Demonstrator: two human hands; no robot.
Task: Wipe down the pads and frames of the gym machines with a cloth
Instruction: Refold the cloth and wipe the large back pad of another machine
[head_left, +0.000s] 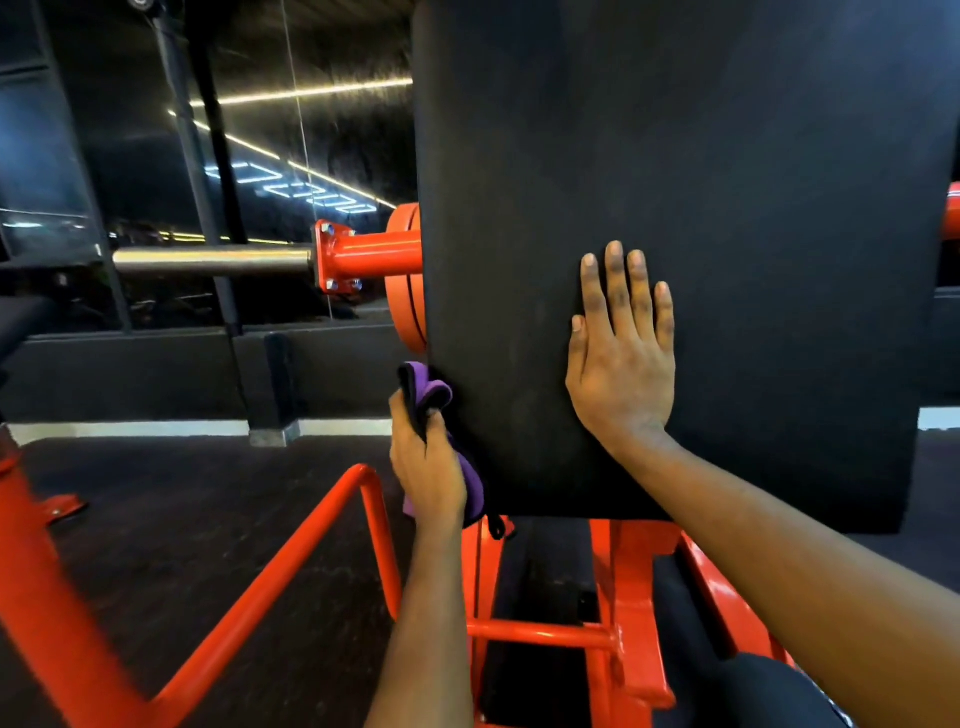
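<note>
A large black pad (727, 182) of a gym machine fills the upper right of the head view. My right hand (621, 348) lies flat on its face, fingers straight and pointing up. My left hand (426, 457) grips a folded purple and black cloth (423, 392) and holds it against the pad's lower left edge. Part of the cloth hangs below my palm. The machine's orange frame (540, 631) runs beneath the pad.
An orange bent tube (291, 551) of the frame rises at lower left. A steel weight sleeve (213, 260) on an orange hub with orange plates (408, 280) sticks out left of the pad. Dark mirrored wall and black floor lie behind.
</note>
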